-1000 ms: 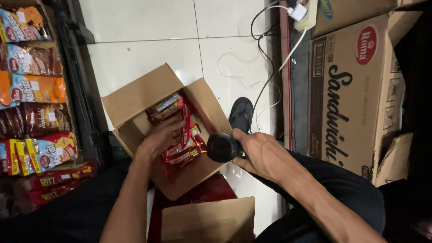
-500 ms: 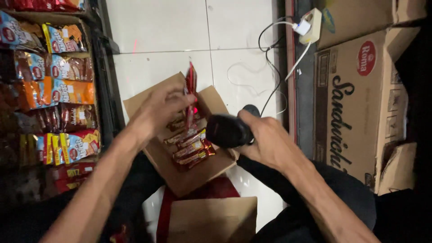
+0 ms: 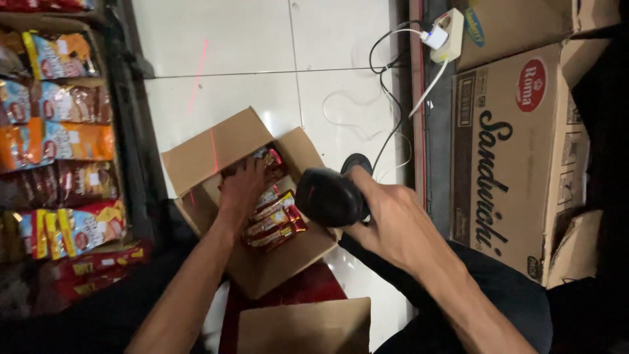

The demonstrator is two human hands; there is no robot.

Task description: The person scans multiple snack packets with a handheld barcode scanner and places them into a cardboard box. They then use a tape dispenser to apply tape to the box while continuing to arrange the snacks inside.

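Floor: pale, glossy square-tiled floor (image 3: 262, 85) with thin dark grout lines; a faint red light streak crosses one tile.
Middle of floor: small open brown cardboard box (image 3: 216, 151), flaps spread, red snack packets inside.
Near edge: flat brown cardboard piece (image 3: 304, 328) on a dark red sheet (image 3: 308, 288).
Right side: large brown printed cardboard carton (image 3: 517, 157), standing beside a dark strip.
Far right: white plug adapter (image 3: 445, 36) with thin black and white cables (image 3: 390, 131) looping over the tiles.
Left side: dark-framed shelf rack (image 3: 131, 131) with colourful snack packets.
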